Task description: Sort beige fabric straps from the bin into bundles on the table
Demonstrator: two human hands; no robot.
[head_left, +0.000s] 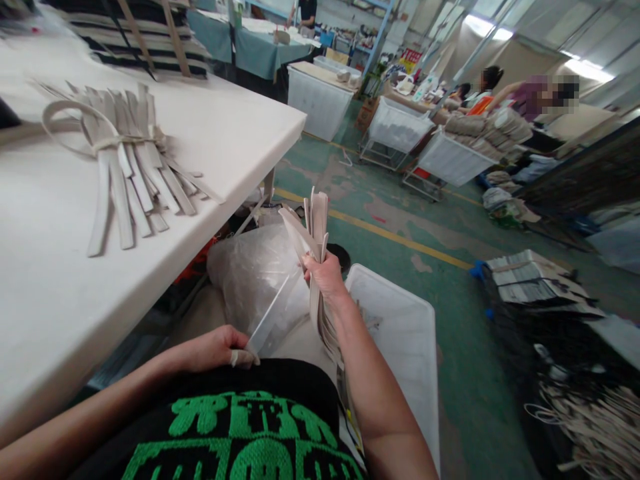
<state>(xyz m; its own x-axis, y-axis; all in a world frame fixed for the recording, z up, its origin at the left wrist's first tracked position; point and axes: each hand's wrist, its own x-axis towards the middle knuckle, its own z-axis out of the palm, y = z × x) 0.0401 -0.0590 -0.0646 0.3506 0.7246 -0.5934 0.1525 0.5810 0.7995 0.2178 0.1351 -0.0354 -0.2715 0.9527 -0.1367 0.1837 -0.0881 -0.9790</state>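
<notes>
My right hand (pixel 326 275) is wrapped round a bundle of beige fabric straps (pixel 316 217). Their ends fan out above the fist, and the rest hangs down beside my forearm. Close to my waist, my left hand (pixel 233 348) is closed with a thin, pale strip (pixel 273 308) at its fingers. This strip runs taut towards the right hand; where it ends there is hard to make out. A beige wrap covers one left fingertip. On the white table (pixel 240 127) at the left lies another bundle of straps (pixel 125 160), tied round its middle with a looped strap.
A white plastic bin (pixel 420 320) stands by my right arm, and a clear plastic bag (pixel 245 267) bulges under the table edge. Black bags and loose straps (pixel 600 427) lie on the floor at right. Beyond the green floor, people work near loaded carts (pixel 457 157).
</notes>
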